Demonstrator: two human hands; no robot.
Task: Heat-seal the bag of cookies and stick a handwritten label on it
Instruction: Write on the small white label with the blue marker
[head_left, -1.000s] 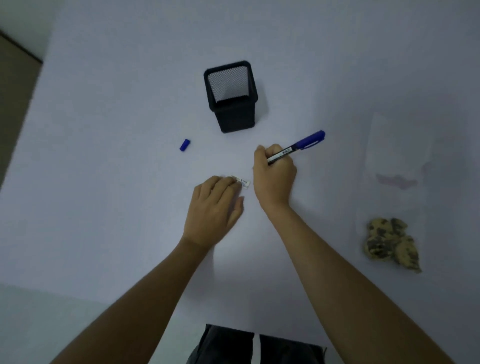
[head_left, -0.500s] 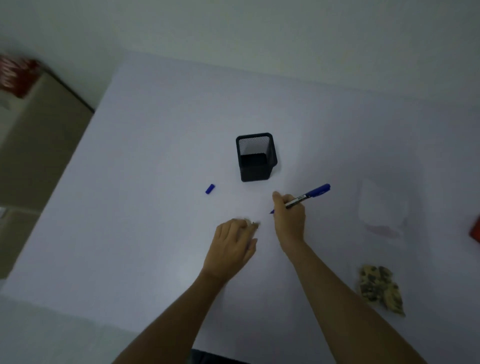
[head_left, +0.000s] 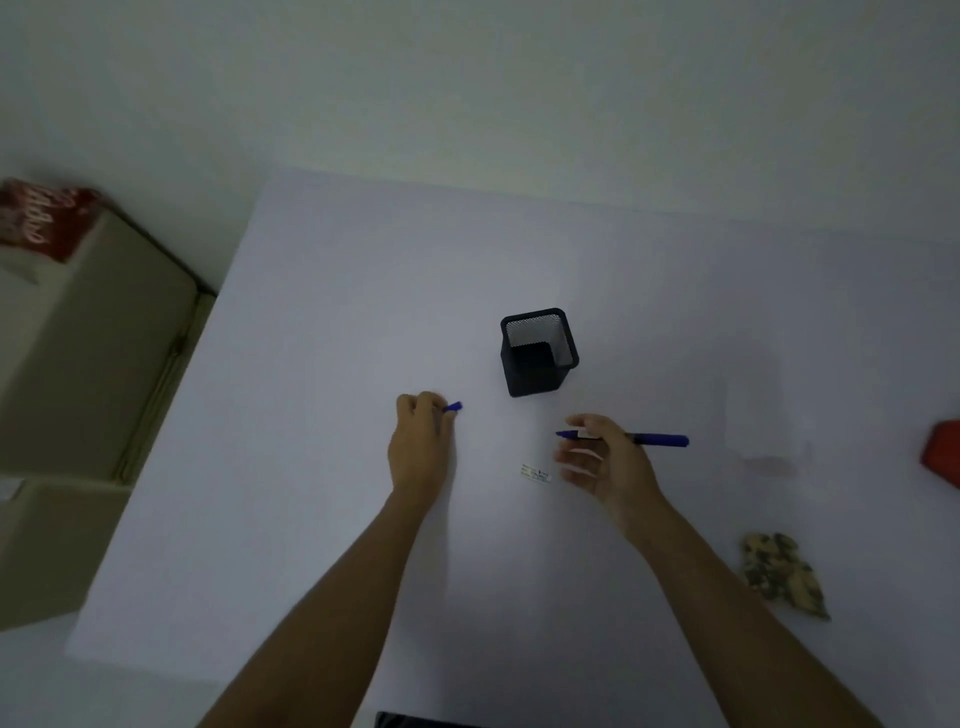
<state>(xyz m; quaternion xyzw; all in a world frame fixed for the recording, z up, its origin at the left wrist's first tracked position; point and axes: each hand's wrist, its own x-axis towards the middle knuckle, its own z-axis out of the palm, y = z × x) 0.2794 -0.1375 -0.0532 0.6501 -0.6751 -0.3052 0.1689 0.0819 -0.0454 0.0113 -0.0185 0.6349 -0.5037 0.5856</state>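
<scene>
White bench (head_left: 322, 467) seen from above, dim light. Left hand (head_left: 421, 447) lies knuckles up on the bench left of centre, fingers curled in around a small blue cap (head_left: 453, 407) that pokes out at the fingertips; the grip looks closed on the cap, though the fingers hide most of it. Right hand (head_left: 605, 457) hovers to the right, palm turned leftward, thumb and forefinger pinching a blue marker (head_left: 660, 440) near its tip end, other fingers spread loose below. Marker lies roughly level, bare tip pointing left toward the left hand, barrel sticking out right past the hand. Label (head_left: 536, 473), a small white strip with faint marks on it, lies flat on the bench between the two hands, just beside the right fingers, not touched by either hand; writing too small to read. Black mesh pen pot (head_left: 537, 353) stands upright beyond the hands, nothing visible inside. Cookies (head_left: 784, 574) sit near the right bench edge, well apart from the label and right of the right forearm; the bag around them is hard to make out. A faint clear bag (head_left: 761, 431) lies further back on the right. Red object (head_left: 943, 452) cut off at the right frame edge. Beige cabinet (head_left: 88, 353) left of the bench, red pack (head_left: 44, 218) on top
</scene>
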